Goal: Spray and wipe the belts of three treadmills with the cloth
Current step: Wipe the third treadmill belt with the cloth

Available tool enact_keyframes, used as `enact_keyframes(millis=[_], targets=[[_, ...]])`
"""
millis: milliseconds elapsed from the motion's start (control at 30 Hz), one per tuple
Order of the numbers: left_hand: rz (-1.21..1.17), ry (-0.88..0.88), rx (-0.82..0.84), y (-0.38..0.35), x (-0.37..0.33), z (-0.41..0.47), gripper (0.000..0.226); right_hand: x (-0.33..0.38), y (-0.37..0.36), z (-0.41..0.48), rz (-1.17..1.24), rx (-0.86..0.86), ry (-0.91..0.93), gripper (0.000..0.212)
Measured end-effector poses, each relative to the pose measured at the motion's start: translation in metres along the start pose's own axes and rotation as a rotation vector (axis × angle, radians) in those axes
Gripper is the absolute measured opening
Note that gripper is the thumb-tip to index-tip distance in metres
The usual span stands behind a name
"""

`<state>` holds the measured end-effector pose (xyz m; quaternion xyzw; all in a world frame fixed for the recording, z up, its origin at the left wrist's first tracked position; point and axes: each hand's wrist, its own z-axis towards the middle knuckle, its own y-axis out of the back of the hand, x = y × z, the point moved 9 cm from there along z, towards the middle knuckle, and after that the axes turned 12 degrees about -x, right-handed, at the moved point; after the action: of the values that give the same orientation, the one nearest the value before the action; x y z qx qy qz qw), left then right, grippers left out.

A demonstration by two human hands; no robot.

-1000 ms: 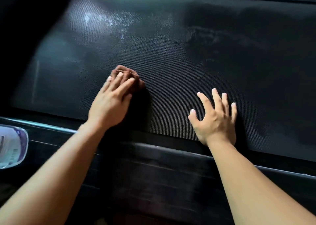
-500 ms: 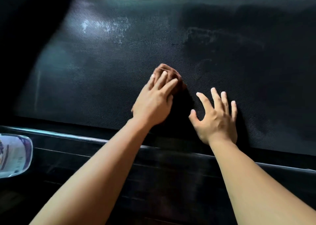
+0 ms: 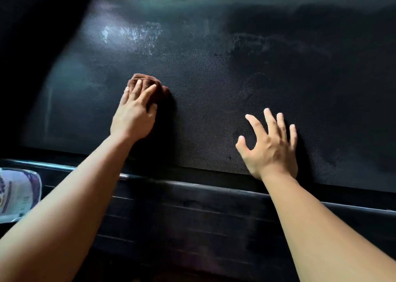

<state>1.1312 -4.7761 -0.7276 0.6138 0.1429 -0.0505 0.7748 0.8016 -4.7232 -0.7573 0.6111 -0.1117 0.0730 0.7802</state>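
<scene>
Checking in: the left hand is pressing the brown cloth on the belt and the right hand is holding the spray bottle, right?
Not quite. The right hand holds nothing: it lies spread, palm down, on the belt. The bottle sits untouched at the lower left edge of the head view. The left hand does press the brown cloth on the belt.

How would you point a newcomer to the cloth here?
Start from the black textured treadmill belt filling the view. On its left part, the left hand presses on a small bunched wad: the cloth. It is the only reddish-brown thing; the right hand lies on bare belt.
</scene>
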Motion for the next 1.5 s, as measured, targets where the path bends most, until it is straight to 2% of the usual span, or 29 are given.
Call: enact_keyframes(millis=[233,333,433,600,767,867,967,1067,1200,1267,1333,1500], targets=[[-0.034,-0.157,0.037,-0.032,-0.096,0.022,0.059,0.001,0.0,0.0,-0.016,0.011,-0.002,0.066],[-0.071,-0.315,0.084,-0.044,-0.132,-0.008,0.058,0.0,0.0,0.0,-0.015,0.021,-0.003,0.066],[-0.08,-0.423,0.11,-0.041,-0.134,-0.054,0.06,0.0,0.001,0.0,0.001,0.012,-0.003,0.066],[-0.067,-0.302,0.117,-0.02,-0.063,-0.082,0.06,0.0,0.001,-0.001,-0.002,-0.009,0.003,0.063],[-0.032,-0.024,0.031,-0.001,0.006,-0.046,0.062,0.0,0.001,-0.001,-0.001,-0.007,0.005,0.064],[-0.006,0.093,-0.007,-0.003,0.008,-0.016,0.059,0.0,0.001,-0.001,-0.001,-0.006,0.002,0.064],[-0.003,0.059,-0.019,-0.014,-0.028,0.008,0.06,0.0,0.0,-0.001,-0.006,0.001,0.002,0.064],[-0.026,-0.094,0.008,-0.028,-0.083,0.009,0.059,-0.001,0.0,-0.001,-0.011,0.01,0.0,0.065],[-0.072,-0.312,0.036,-0.037,-0.137,-0.032,0.057,-0.001,0.0,0.0,-0.011,0.018,-0.001,0.066],[-0.088,-0.373,0.067,-0.036,-0.135,-0.055,0.058,0.0,0.0,-0.001,-0.012,0.021,-0.003,0.066],[-0.093,-0.362,0.087,-0.031,-0.115,-0.069,0.058,0.0,0.001,-0.001,-0.014,0.015,-0.002,0.066],[-0.065,-0.169,0.038,-0.004,-0.035,-0.063,0.058,0.0,0.0,-0.001,-0.003,0.0,0.001,0.064]])
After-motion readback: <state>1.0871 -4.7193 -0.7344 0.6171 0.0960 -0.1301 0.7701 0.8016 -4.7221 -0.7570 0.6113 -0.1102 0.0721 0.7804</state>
